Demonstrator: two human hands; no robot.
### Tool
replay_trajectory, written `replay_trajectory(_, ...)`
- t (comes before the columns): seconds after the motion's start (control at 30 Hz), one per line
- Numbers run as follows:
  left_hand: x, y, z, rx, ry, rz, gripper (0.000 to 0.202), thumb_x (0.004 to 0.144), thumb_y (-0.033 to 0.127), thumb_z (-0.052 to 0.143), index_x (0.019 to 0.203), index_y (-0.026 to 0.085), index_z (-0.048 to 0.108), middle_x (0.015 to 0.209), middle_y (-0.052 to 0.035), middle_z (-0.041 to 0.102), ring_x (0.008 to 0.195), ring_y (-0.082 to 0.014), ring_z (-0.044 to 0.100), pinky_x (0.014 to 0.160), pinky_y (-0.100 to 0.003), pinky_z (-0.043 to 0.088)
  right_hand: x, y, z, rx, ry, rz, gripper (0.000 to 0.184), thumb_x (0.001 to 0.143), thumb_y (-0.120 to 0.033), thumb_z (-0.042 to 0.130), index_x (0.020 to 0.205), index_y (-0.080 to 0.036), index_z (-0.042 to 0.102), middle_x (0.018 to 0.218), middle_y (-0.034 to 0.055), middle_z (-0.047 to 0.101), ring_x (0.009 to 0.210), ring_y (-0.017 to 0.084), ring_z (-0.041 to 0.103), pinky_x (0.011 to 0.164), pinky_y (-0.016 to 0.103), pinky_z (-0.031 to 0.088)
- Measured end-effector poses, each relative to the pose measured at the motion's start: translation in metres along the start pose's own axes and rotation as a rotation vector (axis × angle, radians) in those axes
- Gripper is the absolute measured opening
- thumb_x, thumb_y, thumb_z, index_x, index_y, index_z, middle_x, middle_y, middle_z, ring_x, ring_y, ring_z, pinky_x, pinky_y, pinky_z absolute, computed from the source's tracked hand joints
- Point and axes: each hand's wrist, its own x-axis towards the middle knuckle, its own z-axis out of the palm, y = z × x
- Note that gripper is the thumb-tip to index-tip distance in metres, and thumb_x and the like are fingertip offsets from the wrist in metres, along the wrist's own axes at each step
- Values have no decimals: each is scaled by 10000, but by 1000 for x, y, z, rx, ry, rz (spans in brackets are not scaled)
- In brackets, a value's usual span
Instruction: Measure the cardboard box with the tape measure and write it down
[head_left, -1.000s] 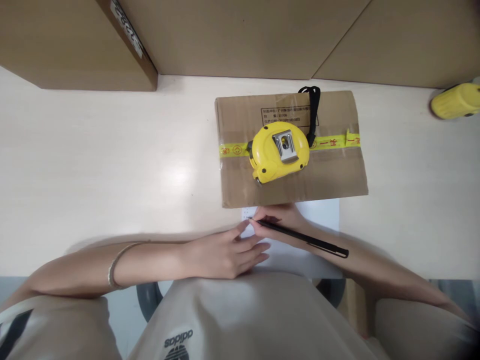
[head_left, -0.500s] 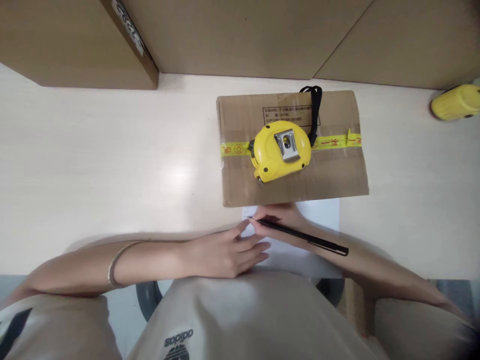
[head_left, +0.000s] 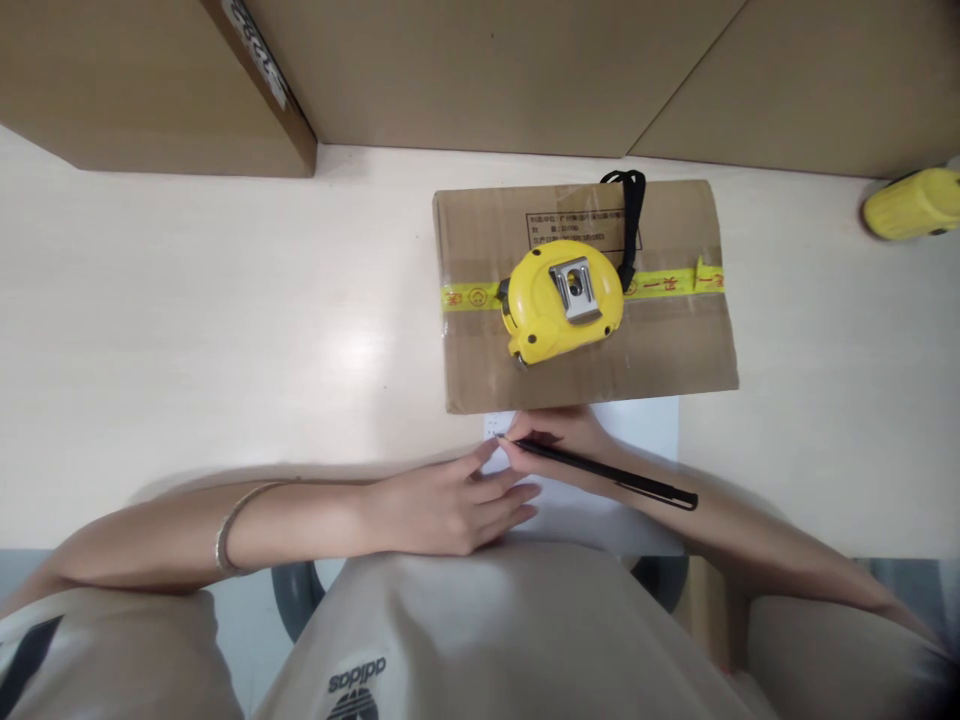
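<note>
Pinched in my right hand (head_left: 559, 435) is a black pen (head_left: 611, 474), its tip down on a white sheet of paper (head_left: 645, 430) near the left edge, where small dark marks show. My left hand (head_left: 450, 505) lies flat across the paper's left side, fingers stretched out, the fingertips close to the pen's tip. Just beyond the paper is a cardboard box (head_left: 487, 370) with yellow printed tape. On top of it rests a yellow tape measure (head_left: 551, 315) with a metal belt clip and a black wrist strap (head_left: 632, 225).
Large cardboard boxes (head_left: 465, 80) stand along the back of the pale table (head_left: 225, 330). Another one (head_left: 150, 90) juts forward at the left, with black writing on its side. A yellow object (head_left: 911, 205) lies at the far right edge, partly cut off.
</note>
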Motion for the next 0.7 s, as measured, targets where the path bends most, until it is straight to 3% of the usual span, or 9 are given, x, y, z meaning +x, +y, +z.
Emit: replay_trajectory(0.7,0,1,0,-6,-8,6,334,1000,273,564,1311,175,640,1384,-81,654,1276,-253,600,1062,-483,481,-4,4,1,-34,4,62,162,779,-97,635,634,-156,592,565,-57,543,536,47,452,529,170,368)
